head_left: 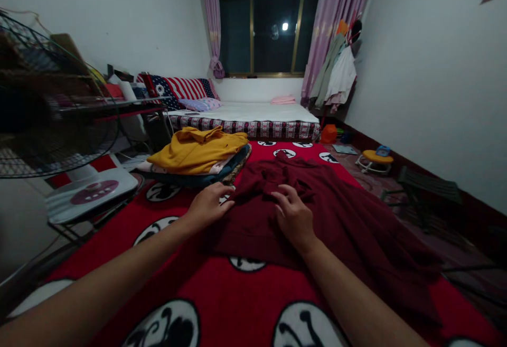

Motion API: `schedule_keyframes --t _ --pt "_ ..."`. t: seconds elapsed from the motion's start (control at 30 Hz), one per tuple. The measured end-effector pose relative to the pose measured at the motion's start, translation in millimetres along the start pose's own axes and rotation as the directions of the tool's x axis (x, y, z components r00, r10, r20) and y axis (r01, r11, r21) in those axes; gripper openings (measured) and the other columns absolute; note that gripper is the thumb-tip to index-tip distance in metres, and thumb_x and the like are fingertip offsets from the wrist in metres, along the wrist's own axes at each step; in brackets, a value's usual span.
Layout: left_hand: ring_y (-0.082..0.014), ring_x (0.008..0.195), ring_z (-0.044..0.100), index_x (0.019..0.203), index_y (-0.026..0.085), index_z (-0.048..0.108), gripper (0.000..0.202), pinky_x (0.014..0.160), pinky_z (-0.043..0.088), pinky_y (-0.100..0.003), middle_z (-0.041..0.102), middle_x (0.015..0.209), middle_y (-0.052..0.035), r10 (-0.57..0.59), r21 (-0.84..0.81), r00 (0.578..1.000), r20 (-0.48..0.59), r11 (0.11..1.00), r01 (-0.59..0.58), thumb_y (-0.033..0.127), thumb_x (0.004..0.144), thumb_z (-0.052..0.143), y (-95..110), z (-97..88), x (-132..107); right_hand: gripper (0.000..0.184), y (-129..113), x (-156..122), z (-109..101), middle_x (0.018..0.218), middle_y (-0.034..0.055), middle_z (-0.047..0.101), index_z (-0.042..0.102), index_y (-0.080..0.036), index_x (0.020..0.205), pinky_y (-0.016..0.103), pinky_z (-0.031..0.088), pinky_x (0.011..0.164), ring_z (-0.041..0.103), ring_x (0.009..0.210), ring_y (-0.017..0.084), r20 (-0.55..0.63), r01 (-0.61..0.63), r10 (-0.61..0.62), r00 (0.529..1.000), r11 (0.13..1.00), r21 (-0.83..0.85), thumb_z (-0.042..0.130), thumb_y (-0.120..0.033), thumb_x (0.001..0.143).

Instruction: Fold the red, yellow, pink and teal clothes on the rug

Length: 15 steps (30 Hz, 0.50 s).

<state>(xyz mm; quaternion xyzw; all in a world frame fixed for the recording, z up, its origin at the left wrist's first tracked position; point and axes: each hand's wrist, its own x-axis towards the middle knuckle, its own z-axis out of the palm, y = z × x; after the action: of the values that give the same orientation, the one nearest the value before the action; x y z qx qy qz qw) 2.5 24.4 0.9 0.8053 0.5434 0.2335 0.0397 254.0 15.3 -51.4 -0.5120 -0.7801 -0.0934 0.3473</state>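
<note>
A maroon garment [340,209], like a sweatshirt, lies spread and rumpled on a red blanket [222,305] with black-and-white round prints. My left hand [212,204] is at the garment's left edge, thumb and fingers apart; whether the fingertips touch the cloth is hard to tell. Over the middle of the garment, my right hand [295,217] rests with bent, spread fingers and no cloth visibly gripped. Just beyond my left hand sits a pile of folded clothes, with a yellow garment [200,149] on top and a dark blue one [182,179] beneath.
On the left stand a wire-caged fan [59,141] and a cluttered table [134,103]. A bed [253,110] is under the window. To the right are a yellow stool [377,157], a dark folding stool [430,184] and hanging clothes [341,75].
</note>
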Motion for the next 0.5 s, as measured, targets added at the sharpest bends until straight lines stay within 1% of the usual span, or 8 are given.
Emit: schedule_keyframes --t 0.07,0.1,0.17,0.23,0.3,0.4,0.43,0.5 --pt "-0.0217 0.094 0.063 0.108 0.022 0.065 0.036 0.081 0.047 -0.029 0.066 0.103 -0.0066 -0.124 0.055 0.992 0.01 0.991 0.123 0.04 0.079 0.059 -12.8 5.6 -19.3 0.052 5.9 6.7 5.4 0.138 0.0126 0.044 0.046 -0.025 0.133 0.03 0.052 0.065 0.062 0.1 0.026 0.021 -0.154 0.157 0.987 0.982 -0.109 0.056 -0.021 0.082" --pt "-0.0224 0.093 0.063 0.11 0.022 0.063 0.039 0.079 0.048 -0.03 0.066 0.103 -0.0068 -0.17 0.085 0.985 0.016 0.982 0.168 0.044 0.078 0.059 -15.6 7.8 -26.7 0.058 9.0 10.8 7.9 0.135 0.0143 0.045 0.042 -0.025 0.136 0.031 0.052 0.063 0.064 0.094 0.026 0.058 -0.197 0.208 0.976 0.967 -0.159 0.058 -0.023 0.081" --pt "-0.0241 0.092 0.064 0.11 0.022 0.062 0.044 0.074 0.047 -0.03 0.067 0.104 -0.0075 -0.237 0.151 0.971 0.032 0.961 0.23 0.05 0.077 0.058 -16.7 10.0 -36.3 0.049 16.6 20.7 9.6 0.12 0.0132 0.055 0.048 -0.025 0.132 0.031 0.05 0.061 0.066 0.08 0.023 0.185 -0.195 0.239 0.953 0.954 -0.23 0.056 -0.025 0.083" --pt "-0.0264 0.09 0.065 0.106 0.023 0.063 0.046 0.07 0.046 -0.031 0.069 0.1 -0.0083 -0.302 0.209 0.951 0.062 0.936 0.283 0.056 0.075 0.057 -15.2 8.2 -40.1 0.032 29.6 32.2 2.2 0.102 0.0094 0.062 0.062 -0.025 0.115 0.03 0.049 0.063 0.066 0.075 0.021 0.301 -0.123 0.195 0.934 0.962 -0.243 0.048 -0.021 0.087" --pt "-0.0279 0.085 0.066 0.099 0.024 0.066 0.046 0.065 0.044 -0.03 0.071 0.092 -0.0086 -0.353 0.235 0.928 0.116 0.918 0.32 0.061 0.074 0.055 -13.9 3.4 -41.3 0.029 51.5 43.8 -17.1 0.097 0.0079 0.064 0.069 -0.024 0.1 0.031 0.048 0.069 0.065 0.08 0.022 0.282 -0.079 0.142 0.949 0.972 -0.223 0.044 -0.017 0.086" --pt "-0.0273 0.077 0.066 0.082 0.024 0.068 0.042 0.058 0.039 -0.028 0.071 0.08 -0.0075 -0.351 0.196 0.907 0.231 0.93 0.31 0.062 0.075 0.053 -13.9 -4.7 -43.7 0.028 97.2 58.1 -62.4 0.104 0.0097 0.065 0.068 -0.02 0.104 0.032 0.045 0.081 0.062 0.094 0.022 0.04 -0.143 0.158 0.987 0.956 -0.258 0.048 -0.017 0.085" --pt "-0.0267 0.076 0.066 0.078 0.024 0.067 0.039 0.056 0.037 -0.028 0.071 0.079 -0.007 -0.333 0.171 0.908 0.255 0.94 0.296 0.06 0.075 0.054 -14.2 -6.5 -45.1 0.028 112.1 61.7 -78.0 0.104 0.0116 0.065 0.067 -0.02 0.107 0.034 0.045 0.078 0.062 0.093 0.023 0.009 -0.2 0.214 0.977 0.924 -0.325 0.049 -0.021 0.085" --pt "-0.0258 0.075 0.065 0.076 0.024 0.066 0.033 0.054 0.035 -0.027 0.071 0.079 -0.0059 -0.303 0.134 0.912 0.276 0.952 0.276 0.056 0.074 0.057 -14.8 -8.2 -48.7 0.028 133.5 67.8 -102.9 0.107 0.0184 0.063 0.07 -0.019 0.104 0.038 0.044 0.069 0.062 0.089 0.029 0.079 -0.311 0.401 0.913 0.807 -0.502 0.057 -0.032 0.083"
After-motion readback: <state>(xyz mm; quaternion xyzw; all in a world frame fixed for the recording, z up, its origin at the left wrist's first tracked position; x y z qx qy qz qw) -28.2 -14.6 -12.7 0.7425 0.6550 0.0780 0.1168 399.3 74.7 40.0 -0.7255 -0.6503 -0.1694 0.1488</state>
